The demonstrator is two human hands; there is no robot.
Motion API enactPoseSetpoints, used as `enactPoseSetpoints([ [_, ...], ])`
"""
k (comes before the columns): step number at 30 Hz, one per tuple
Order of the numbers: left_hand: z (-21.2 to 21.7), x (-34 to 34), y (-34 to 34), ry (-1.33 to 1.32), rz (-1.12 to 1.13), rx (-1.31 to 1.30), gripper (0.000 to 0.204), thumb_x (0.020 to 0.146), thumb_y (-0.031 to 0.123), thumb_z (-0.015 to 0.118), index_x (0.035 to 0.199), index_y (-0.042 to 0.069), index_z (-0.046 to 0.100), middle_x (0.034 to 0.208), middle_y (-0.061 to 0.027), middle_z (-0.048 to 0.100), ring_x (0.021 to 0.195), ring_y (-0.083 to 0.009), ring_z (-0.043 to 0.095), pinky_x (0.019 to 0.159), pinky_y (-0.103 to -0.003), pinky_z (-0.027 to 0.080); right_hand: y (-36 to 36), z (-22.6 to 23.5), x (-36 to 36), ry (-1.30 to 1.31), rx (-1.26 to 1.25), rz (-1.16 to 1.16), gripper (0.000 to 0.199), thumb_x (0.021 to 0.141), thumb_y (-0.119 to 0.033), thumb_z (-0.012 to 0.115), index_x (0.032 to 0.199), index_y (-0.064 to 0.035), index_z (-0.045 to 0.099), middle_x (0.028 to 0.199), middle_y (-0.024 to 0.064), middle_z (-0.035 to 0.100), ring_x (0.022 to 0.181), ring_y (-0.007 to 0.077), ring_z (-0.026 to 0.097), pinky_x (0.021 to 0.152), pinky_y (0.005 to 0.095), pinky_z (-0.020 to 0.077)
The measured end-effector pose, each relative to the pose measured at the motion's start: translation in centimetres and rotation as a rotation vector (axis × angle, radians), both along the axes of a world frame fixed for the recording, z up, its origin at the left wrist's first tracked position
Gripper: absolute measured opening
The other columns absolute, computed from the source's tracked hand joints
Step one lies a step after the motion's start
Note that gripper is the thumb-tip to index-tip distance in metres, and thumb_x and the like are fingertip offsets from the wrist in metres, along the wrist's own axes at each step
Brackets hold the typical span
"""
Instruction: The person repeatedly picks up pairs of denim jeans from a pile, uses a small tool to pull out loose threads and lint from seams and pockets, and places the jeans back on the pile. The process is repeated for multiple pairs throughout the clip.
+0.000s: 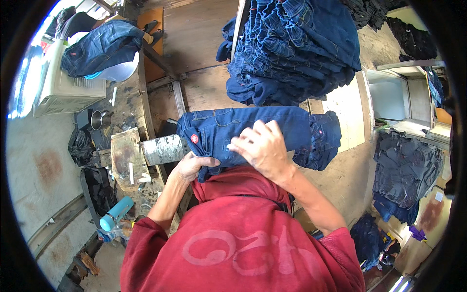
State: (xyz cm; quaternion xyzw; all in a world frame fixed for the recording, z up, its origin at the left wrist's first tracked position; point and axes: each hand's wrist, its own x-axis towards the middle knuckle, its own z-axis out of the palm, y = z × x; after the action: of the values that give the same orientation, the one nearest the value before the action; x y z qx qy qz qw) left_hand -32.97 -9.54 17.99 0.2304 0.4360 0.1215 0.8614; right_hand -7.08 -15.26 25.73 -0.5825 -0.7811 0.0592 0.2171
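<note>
Presently, blue jeans (228, 127) are lying before the red shirt (233, 224); left hand (193, 166) is gripping their near edge, thumb uppermost; right hand (265, 148) is hovering half-curled, any hold indeterminable. Surface work is apparently proceeding; next move is probably requiring taut jeans.

Bright light (23, 85) at upper left falls beside a stained pale wall (41, 141); the floor (335, 194) is scuffed tan.
</note>
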Motion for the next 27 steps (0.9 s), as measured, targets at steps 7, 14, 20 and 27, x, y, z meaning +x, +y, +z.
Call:
enactPoseSetpoints([
  [7, -0.5, 0.2, -1.1, 0.091, 0.094, 0.004, 0.049, 0.077, -0.013, 0.076, 0.125, -0.003, 0.075, 0.113, -0.0139, 0.081, 0.099, -0.0258, 0.08, 0.094, -0.041, 0.065, -0.2, -0.6, 0.7, 0.031, 0.007, 0.011, 0.018, 0.094, -0.038, 0.076, 0.1, -0.0203, 0.078, 0.089, -0.0026, 0.064, 0.092, 0.0205, 0.06, 0.083, 0.0428, 0.0434],
  [14, 0.9, 0.3, 1.0, 0.343, 0.093, 0.007, 0.053, 0.082, 0.009, 0.092, 0.129, -0.005, 0.073, 0.115, -0.0149, 0.081, 0.101, -0.0262, 0.078, 0.097, -0.039, 0.062, -0.3, -3.9, 7.4, 0.178, -0.024, -0.285, 0.019, 0.105, -0.038, 0.072, 0.104, -0.0181, 0.072, 0.084, 0.0028, 0.076, 0.081, 0.0255, 0.074, 0.087, 0.0441, 0.0527],
  [20, 1.7, 7.1, -1.6, 1.041, 0.433, 1.282, 0.032, 0.089, 0.02, 0.094, 0.096, 0.002, 0.068, 0.089, -0.0072, 0.064, 0.09, -0.0264, 0.06, 0.088, -0.042, 0.05, -7.9, -12.0, 15.5, 0.389, -0.262, -0.714, 0.049, 0.09, -0.045, 0.09, 0.115, -0.0113, 0.066, 0.093, 0.0129, 0.076, 0.081, 0.0361, 0.074, 0.072, 0.0461, 0.0585],
  [27, -7.5, 19.3, -5.9, 0.699, -0.362, 1.787, 0.024, 0.089, 0.026, 0.086, 0.102, 0.008, 0.076, 0.113, -0.0066, 0.069, 0.103, -0.03, 0.062, 0.089, -0.044, 0.048, -10.7, -17.4, 15.1, 0.174, 0.056, -0.452, 0.013, 0.087, -0.022, 0.087, 0.094, -0.0147, 0.079, 0.078, -0.0027, 0.068, 0.074, 0.0188, 0.061, 0.072, 0.0391, 0.0401],
])
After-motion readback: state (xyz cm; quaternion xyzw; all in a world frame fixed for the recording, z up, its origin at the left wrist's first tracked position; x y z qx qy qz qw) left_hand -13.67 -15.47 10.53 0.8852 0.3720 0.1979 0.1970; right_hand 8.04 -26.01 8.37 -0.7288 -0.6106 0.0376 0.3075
